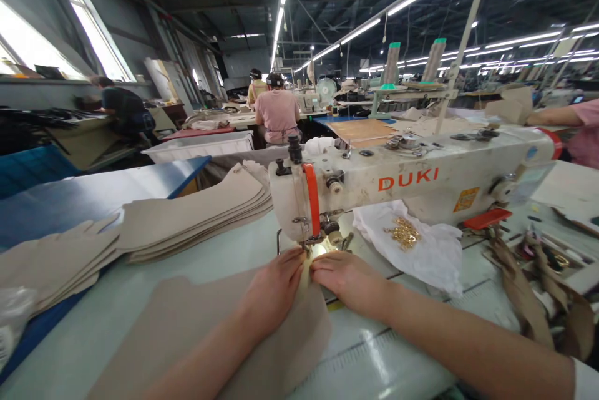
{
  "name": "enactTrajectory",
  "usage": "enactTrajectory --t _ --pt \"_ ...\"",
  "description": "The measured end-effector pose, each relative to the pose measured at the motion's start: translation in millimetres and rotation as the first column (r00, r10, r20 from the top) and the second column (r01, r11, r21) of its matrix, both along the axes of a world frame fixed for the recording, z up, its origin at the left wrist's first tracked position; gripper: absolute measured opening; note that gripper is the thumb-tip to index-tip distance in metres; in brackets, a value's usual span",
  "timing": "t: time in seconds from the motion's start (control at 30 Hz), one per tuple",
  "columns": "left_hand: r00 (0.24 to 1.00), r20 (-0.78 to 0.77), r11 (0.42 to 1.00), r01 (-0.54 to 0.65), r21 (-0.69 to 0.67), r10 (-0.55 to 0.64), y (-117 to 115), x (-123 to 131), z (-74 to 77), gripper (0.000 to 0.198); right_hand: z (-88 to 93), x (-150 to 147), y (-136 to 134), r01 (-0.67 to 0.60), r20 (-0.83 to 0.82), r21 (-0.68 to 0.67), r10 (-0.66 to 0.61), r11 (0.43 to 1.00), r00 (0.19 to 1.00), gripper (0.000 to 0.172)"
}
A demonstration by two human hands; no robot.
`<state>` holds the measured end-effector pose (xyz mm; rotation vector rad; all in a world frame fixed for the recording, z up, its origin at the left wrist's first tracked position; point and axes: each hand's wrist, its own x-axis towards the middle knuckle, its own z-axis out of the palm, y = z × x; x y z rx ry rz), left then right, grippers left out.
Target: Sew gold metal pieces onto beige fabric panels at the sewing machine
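Note:
A beige fabric panel lies on the sewing machine's bed, with its far edge under the lit needle area. My left hand rests on this panel left of the needle, fingers together and gripping its edge. To the right of the needle, my right hand has its fingertips closed at the same edge, close to the left fingertips. The white sewing machine stands directly beyond both hands. What lies between my fingertips is partly hidden, and the presser foot shows only in part.
Stacked beige panels lie to the left, near a blue board. Under the machine arm, a white bag holds small gold metal pieces. Brown straps and a tool tray are at right. People sit farther back.

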<state>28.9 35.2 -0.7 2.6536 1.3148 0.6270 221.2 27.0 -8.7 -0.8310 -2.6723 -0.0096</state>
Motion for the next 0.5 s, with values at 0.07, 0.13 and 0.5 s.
enactTrajectory --t 0.07,0.13,0.5 --pt "0.999 -0.033 1.0 -0.002 -0.001 0.002 -10.2 -7.0 -1.3 0.037 -0.9 -3.0 -5.9 -0.035 0.021 0.023 0.035 0.999 0.999 0.01" --pt "0.998 -0.06 1.0 -0.002 -0.007 0.001 -24.9 -15.5 -2.2 0.037 -2.7 -7.3 -14.1 -0.088 0.037 0.056 0.086 0.995 0.996 0.011" --pt "0.994 -0.112 0.994 0.004 0.108 0.008 -87.9 -51.2 -12.4 0.057 -3.9 -14.0 -30.6 -0.166 -0.012 0.111 0.168 0.98 0.986 0.013"
